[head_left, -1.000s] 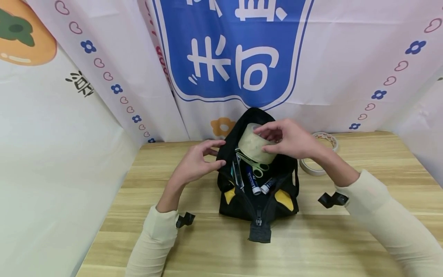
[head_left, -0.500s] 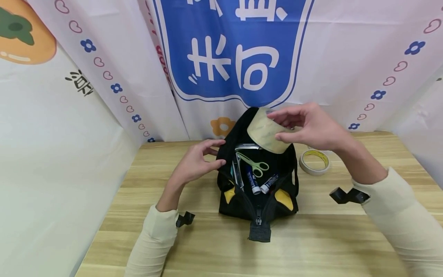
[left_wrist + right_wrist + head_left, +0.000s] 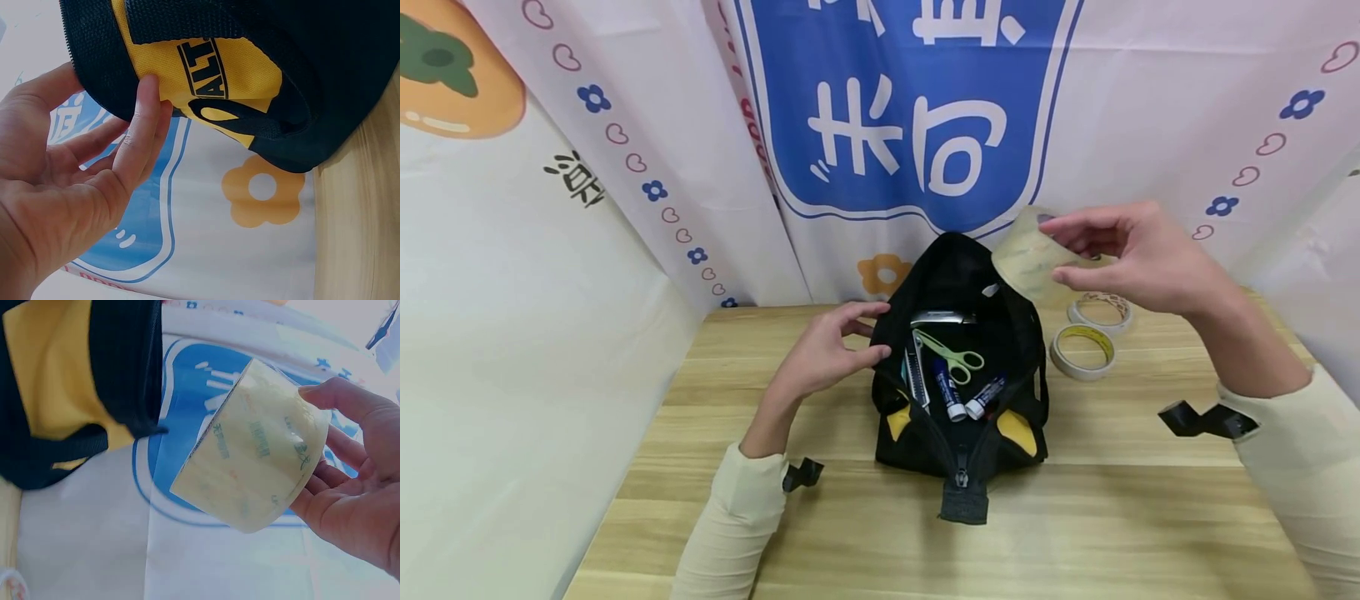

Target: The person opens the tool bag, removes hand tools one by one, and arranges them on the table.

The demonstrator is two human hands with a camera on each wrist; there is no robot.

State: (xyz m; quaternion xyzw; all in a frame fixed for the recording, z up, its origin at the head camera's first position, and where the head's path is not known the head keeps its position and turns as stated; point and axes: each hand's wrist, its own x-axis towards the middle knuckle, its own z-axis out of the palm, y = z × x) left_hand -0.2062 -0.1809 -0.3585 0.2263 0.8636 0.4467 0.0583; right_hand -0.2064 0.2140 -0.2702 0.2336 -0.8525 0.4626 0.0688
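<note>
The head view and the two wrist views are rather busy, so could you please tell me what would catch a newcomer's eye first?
Probably the big blue emblem with white characters, on the backdrop behind the table. Next, perhaps, the wide pale tape roll, which the right hand holds up at the right of the open black bag. Inside the bag, pale green scissors stand out against the dark lining.

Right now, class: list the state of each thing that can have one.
Black bag: unzipped, mouth open.
Wide tape roll: tilted, outside the bag.
Narrow tape rolls: resting beside the bag.
Green scissors: in the bag, seemingly closed.
Left hand: pinches the bag's edge.
Right hand: holds the wide tape roll.
</note>
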